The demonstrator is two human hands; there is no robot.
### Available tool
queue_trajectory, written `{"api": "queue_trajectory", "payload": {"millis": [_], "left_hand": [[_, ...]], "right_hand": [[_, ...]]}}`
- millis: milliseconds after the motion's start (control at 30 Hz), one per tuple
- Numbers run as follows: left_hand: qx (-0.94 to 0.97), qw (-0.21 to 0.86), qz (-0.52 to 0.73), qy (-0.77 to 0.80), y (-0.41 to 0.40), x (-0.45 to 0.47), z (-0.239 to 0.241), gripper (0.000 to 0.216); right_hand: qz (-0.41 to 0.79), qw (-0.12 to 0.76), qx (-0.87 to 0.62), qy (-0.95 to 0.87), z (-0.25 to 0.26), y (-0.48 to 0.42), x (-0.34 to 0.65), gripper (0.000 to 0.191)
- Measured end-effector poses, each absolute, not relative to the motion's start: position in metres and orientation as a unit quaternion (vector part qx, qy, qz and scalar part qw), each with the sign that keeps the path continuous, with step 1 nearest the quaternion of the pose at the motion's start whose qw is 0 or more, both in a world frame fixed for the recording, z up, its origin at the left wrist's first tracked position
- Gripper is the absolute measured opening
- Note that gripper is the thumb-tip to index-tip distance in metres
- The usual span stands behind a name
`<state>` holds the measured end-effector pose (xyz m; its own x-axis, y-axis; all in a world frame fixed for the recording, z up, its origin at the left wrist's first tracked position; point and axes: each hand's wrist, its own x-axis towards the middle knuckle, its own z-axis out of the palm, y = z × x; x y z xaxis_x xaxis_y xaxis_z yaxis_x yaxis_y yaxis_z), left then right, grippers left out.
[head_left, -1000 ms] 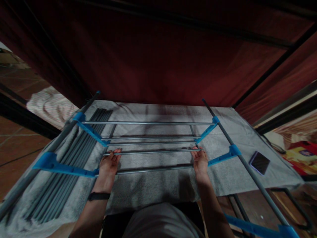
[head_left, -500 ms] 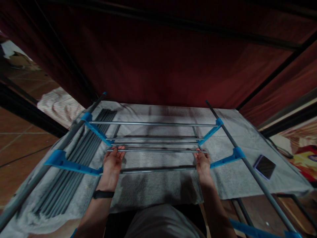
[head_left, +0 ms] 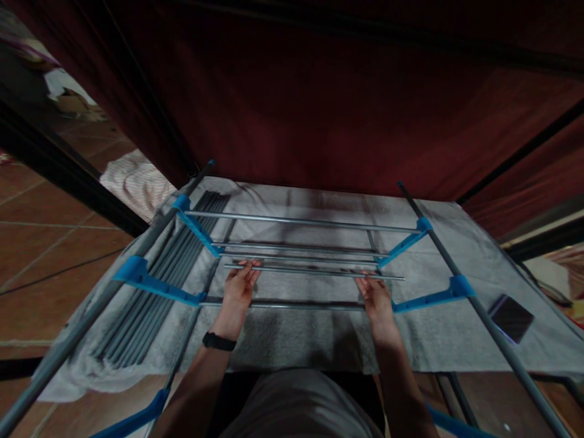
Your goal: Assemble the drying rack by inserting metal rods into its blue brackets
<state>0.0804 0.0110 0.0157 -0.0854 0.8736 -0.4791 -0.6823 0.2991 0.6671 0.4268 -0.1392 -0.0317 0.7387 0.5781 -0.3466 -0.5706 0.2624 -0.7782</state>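
A metal rack frame with blue plastic connectors (head_left: 150,281) lies over a grey towel (head_left: 296,340). Between its side rails run several horizontal grey rods. My left hand (head_left: 238,292) and my right hand (head_left: 376,298) each grip one end of a loose grey rod (head_left: 314,271), fingers curled over it, holding it level between two blue connectors. Just in front of my hands, a fixed rod (head_left: 292,304) spans the frame. A dark band sits on my left wrist.
A bundle of spare grey rods (head_left: 155,286) lies on the towel at the left. A dark phone (head_left: 511,317) rests on the towel at the right. A dark red fabric wall (head_left: 319,103) rises behind. Tiled floor and a striped cloth (head_left: 132,182) show at left.
The view has swung left, so everything sits further right in frame. My hands still hold the rod, which now sticks out past the right connector.
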Motion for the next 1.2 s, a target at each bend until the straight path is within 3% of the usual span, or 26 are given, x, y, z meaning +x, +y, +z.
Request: {"api": "queue_trajectory", "payload": {"millis": [200, 667, 1200], "left_hand": [[0.127, 0.706, 0.547, 0.432, -0.002, 0.103, 0.008, 0.019], [0.177, 0.748, 0.493, 0.408, -0.048, 0.184, 0.001, 0.04], [0.163, 0.732, 0.508, 0.424, -0.039, 0.167, -0.007, 0.037]], "right_hand": [[0.374, 0.794, -0.478, -0.028, -0.029, -0.135, 0.414, 0.031], [0.387, 0.786, -0.479, -0.062, -0.037, -0.125, 0.368, 0.02], [0.41, 0.778, -0.475, -0.034, -0.032, -0.129, 0.363, 0.023]]}}
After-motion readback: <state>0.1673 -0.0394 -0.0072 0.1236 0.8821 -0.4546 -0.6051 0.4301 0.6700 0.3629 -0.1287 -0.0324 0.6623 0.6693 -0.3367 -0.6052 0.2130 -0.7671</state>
